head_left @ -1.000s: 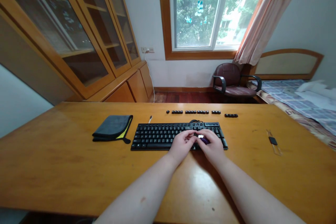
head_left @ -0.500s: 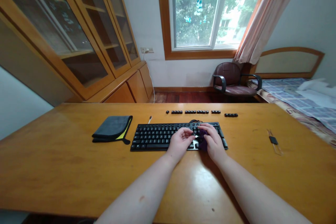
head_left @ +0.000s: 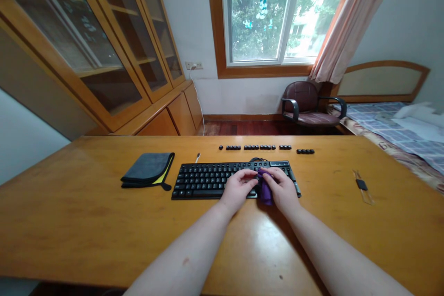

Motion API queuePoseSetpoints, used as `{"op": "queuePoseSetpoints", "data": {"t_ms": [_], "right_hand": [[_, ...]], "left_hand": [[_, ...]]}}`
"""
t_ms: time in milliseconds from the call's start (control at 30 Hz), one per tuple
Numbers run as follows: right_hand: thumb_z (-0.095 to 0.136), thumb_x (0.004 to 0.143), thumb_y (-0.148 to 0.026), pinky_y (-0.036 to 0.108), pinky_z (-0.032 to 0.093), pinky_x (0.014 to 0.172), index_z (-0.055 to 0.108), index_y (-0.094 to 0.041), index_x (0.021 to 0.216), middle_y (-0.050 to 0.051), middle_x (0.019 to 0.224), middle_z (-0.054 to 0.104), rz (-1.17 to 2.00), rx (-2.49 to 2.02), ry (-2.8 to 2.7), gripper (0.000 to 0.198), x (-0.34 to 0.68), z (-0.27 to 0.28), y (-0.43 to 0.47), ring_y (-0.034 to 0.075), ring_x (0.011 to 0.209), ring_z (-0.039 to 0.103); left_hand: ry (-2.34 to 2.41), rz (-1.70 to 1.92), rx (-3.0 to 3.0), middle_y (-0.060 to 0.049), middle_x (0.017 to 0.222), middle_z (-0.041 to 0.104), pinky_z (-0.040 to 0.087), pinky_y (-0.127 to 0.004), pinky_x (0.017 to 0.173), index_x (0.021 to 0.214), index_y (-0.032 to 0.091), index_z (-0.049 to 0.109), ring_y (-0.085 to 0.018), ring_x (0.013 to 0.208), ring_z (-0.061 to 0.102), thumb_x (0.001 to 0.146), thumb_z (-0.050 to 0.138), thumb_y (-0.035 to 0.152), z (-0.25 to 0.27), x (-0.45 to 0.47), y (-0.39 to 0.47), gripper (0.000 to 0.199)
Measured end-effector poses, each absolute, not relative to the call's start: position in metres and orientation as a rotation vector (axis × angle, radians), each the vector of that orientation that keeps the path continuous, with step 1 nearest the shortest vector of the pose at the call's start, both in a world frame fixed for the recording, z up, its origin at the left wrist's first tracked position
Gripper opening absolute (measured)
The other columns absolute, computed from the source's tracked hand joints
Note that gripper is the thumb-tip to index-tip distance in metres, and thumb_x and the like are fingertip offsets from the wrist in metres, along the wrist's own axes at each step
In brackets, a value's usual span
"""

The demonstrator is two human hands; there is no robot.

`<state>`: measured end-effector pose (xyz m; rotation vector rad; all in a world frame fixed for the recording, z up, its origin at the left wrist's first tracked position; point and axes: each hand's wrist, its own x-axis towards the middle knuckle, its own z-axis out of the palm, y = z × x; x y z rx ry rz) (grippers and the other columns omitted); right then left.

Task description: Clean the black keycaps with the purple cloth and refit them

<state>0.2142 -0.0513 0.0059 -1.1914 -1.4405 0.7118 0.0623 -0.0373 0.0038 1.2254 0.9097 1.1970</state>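
One purple cloth (head_left: 266, 193), bunched over the keyboard's (head_left: 197, 180) right part

Right hand (head_left: 285, 193) has the cloth pinched, thumb against fingers; the loose end droops at the keyboard's near edge. Left hand (head_left: 237, 190) is just beside it, fingers curled, thumb near fingertips; cannot tell if it grips anything.

Handling, my read: cloth is light and limp, best gripped bunched close to the fingertips so the tail doesn't drag. Keyboard looks stiff plastic, fairly light, may slide on the desk (head_left: 69, 222); steady it by a short end or the frame. Loose keys (head_left: 251, 147): small, hard, probably slick, pinch by the sides.

Containers: glass-front cabinet (head_left: 133, 112) at far left, shelves visible, reflections hide any contents. Loose keys lie straight on the desk beyond the keyboard.
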Motion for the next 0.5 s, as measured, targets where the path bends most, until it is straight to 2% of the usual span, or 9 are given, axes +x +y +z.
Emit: {"op": "queuePoseSetpoints", "data": {"t_ms": [133, 267, 400, 500], "right_hand": [[0.042, 0.087, -0.038, 0.039, 0.038, 0.095, 0.066, -0.023, 0.103, 0.007, 0.107, 0.06, 0.859, -1.02, -1.455, 0.032, 0.2127, 0.0061, -0.0557, 0.022, 0.105, 0.053], [0.057, 0.078, -0.035, 0.038, 0.047, 0.086, 0.061, -0.023, 0.109, 0.007, 0.107, 0.063, 0.994, -1.023, -1.379, 0.033, 0.2084, 0.0022, -0.0556, 0.022, 0.097, 0.058], [0.068, 0.069, -0.031, 0.038, 0.046, 0.087, 0.068, -0.024, 0.093, 0.006, 0.101, 0.063, 0.861, -1.056, -1.432, 0.026, 0.2077, 0.0021, -0.0531, 0.022, 0.098, 0.057], [0.069, 0.066, -0.029, 0.035, 0.05, 0.079, 0.07, -0.025, 0.088, 0.006, 0.096, 0.063, 0.834, -1.078, -1.433, 0.022, 0.2089, 0.0046, -0.0525, 0.021, 0.093, 0.059]], "left_hand": [[0.923, 1.208, 1.141, -0.006, 0.086, 0.067, 0.048, -0.031, 0.08, 0.085, 0.014, 0.064, -0.016, 0.082, 0.062, 0.066, 0.068, 0.02, 0.0031, 0.0632, -0.0364, 0.021], [0.95, 1.219, 1.064, -0.005, 0.079, 0.067, 0.049, -0.027, 0.07, 0.085, 0.013, 0.064, -0.014, 0.072, 0.062, 0.067, 0.068, 0.023, 0.0037, 0.0625, -0.0358, 0.022], [0.974, 1.217, 1.071, -0.003, 0.071, 0.066, 0.046, -0.023, 0.061, 0.08, 0.013, 0.065, -0.011, 0.063, 0.059, 0.064, 0.07, 0.025, 0.0025, 0.0619, -0.0367, 0.021], [0.99, 1.227, 1.059, -0.002, 0.069, 0.066, 0.046, -0.023, 0.061, 0.075, 0.013, 0.066, -0.011, 0.062, 0.059, 0.06, 0.072, 0.024, 0.004, 0.0623, -0.0378, 0.02]]}}
